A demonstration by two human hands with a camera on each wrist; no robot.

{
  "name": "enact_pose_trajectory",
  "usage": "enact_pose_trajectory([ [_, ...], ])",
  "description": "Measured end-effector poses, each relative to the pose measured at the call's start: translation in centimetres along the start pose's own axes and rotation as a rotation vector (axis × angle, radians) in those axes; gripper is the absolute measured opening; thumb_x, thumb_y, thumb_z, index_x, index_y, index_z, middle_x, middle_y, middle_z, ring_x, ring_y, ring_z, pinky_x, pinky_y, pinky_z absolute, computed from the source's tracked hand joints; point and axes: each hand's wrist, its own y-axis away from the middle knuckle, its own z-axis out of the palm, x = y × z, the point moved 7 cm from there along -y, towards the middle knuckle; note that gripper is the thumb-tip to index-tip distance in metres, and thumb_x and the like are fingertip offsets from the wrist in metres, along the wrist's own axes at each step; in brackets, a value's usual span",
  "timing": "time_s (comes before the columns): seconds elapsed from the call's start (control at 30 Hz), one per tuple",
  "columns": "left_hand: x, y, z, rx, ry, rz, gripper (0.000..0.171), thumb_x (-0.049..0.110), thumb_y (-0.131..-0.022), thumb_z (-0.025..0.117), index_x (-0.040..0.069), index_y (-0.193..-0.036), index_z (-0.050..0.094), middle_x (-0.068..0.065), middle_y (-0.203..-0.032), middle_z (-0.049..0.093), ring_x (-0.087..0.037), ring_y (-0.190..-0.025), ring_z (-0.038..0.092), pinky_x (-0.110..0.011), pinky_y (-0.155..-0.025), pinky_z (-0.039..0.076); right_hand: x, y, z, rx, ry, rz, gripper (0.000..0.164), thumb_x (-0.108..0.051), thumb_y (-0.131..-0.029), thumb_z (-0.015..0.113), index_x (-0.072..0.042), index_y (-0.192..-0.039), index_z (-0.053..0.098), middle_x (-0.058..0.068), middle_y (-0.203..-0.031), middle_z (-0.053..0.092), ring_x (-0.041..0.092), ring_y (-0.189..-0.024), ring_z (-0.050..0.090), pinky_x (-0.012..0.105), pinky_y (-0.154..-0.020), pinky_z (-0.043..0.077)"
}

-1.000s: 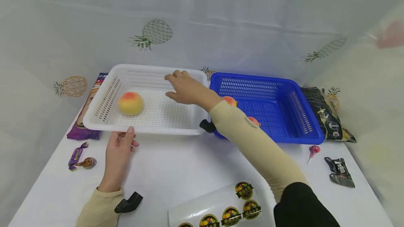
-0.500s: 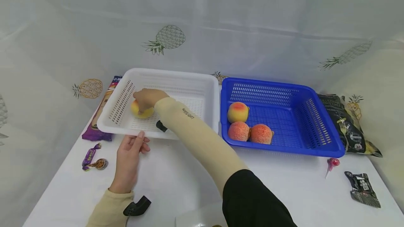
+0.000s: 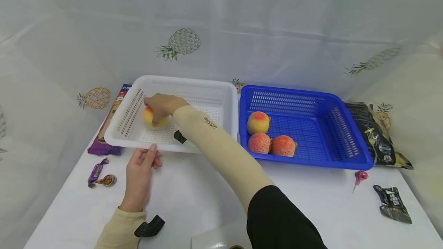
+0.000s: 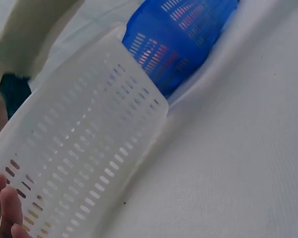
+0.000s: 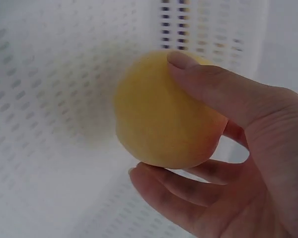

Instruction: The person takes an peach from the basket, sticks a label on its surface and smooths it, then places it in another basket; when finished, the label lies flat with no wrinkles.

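My right hand [image 3: 162, 107] reaches into the white plastic basket [image 3: 204, 83] and grips a yellow peach with a red blush [image 5: 159, 114]. In the right wrist view, the thumb lies over the peach and the fingers curl round its other side. My left hand [image 3: 139, 174] holds the near rim of the white basket, its thumb at the rim and its fingers below, against the outer wall [image 4: 89, 144]. Beside it on the right stands a blue basket [image 3: 311, 160]. Inside are a yellow-red peach [image 3: 258, 122] and two pinker peaches, one left [image 3: 259, 143] and one right [image 3: 283, 146].
Left of the white basket lie a purple snack bag [image 3: 105, 147], a purple-wrapped candy [image 3: 95, 172] and a round lollipop [image 3: 109, 180]. On the right are a black snack bag [image 3: 375, 137], a red lollipop [image 3: 361, 176] and a black packet [image 3: 394, 205]. A clear sheet [image 3: 216, 237] lies in front.
My right hand has moved left across the white basket and taken hold of the peach there. The peaches in the blue basket have come into full view. My left hand stays at the rim.
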Motion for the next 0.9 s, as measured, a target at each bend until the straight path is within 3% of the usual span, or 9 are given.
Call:
enact_pose_trajectory([
  [0.07,0.5,0.4,0.0,0.012,0.002,-0.024,0.035,0.034,-0.085,0.056,0.002,-0.099,0.051,-0.005,-0.081,0.058,-0.014,-0.064,0.052,-0.021,-0.058,0.044,-0.1,1.0,-0.9,0.017,0.026,-0.032,0.072,-0.033,-0.072,0.072,-0.03,-0.132,0.033,-0.012,-0.118,0.047,0.004,-0.102,0.042,0.025,-0.092,0.034],
  [0.17,0.7,0.6,0.0,0.012,0.007,-0.021,0.033,0.032,-0.085,0.056,0.002,-0.097,0.051,-0.005,-0.079,0.057,-0.015,-0.063,0.052,-0.022,-0.058,0.043,-0.2,4.3,-2.8,0.054,0.073,-0.105,0.071,-0.035,-0.073,0.069,-0.028,-0.133,0.032,-0.009,-0.117,0.047,0.005,-0.103,0.042,0.024,-0.09,0.034],
  [0.33,0.7,0.5,0.2,-0.016,-0.017,0.022,0.032,0.031,-0.087,0.055,0.001,-0.097,0.051,-0.005,-0.079,0.058,-0.015,-0.063,0.053,-0.022,-0.058,0.044,0.4,12.7,-4.8,0.165,0.144,-0.184,0.069,-0.043,-0.073,0.065,-0.027,-0.133,0.033,-0.005,-0.114,0.048,0.007,-0.096,0.046,0.022,-0.083,0.038],
  [0.47,0.7,0.5,-0.2,0.016,-0.059,-0.025,0.035,0.035,-0.085,0.056,0.002,-0.097,0.052,-0.012,-0.081,0.057,-0.014,-0.064,0.053,-0.021,-0.058,0.044,1.2,19.2,-4.3,0.269,0.138,-0.214,0.071,-0.051,-0.072,0.064,-0.026,-0.132,0.035,-0.004,-0.109,0.049,0.007,-0.086,0.049,0.021,-0.076,0.041],
  [0.57,0.7,0.5,-0.6,0.041,-0.053,-0.038,0.036,0.035,-0.084,0.058,0.001,-0.095,0.052,-0.014,-0.08,0.056,-0.015,-0.063,0.052,-0.021,-0.058,0.043,1.9,23.4,-2.7,0.354,0.102,-0.227,0.071,-0.056,-0.071,0.063,-0.024,-0.13,0.038,-0.004,-0.106,0.051,0.006,-0.08,0.05,0.019,-0.071,0.042],
  [0.67,0.9,0.5,-0.7,0.051,-0.037,-0.02,0.035,0.032,-0.084,0.058,-0.001,-0.094,0.052,-0.011,-0.077,0.057,-0.015,-0.061,0.051,-0.021,-0.057,0.042,2.6,26.1,0.2,0.392,0.044,-0.216,0.071,-0.059,-0.07,0.062,-0.024,-0.128,0.04,-0.005,-0.104,0.052,0.004,-0.078,0.05,0.018,-0.067,0.043],
  [0.9,0.7,0.5,-0.2,0.044,-0.016,-0.012,0.031,0.031,-0.084,0.059,0.002,-0.093,0.052,-0.005,-0.076,0.058,-0.015,-0.06,0.052,-0.022,-0.056,0.042,5.3,28.2,8.5,0.324,-0.036,-0.075,0.07,-0.055,-0.068,0.067,-0.022,-0.124,0.044,-0.003,-0.095,0.051,0.007,-0.066,0.05,0.02,-0.061,0.045],
])
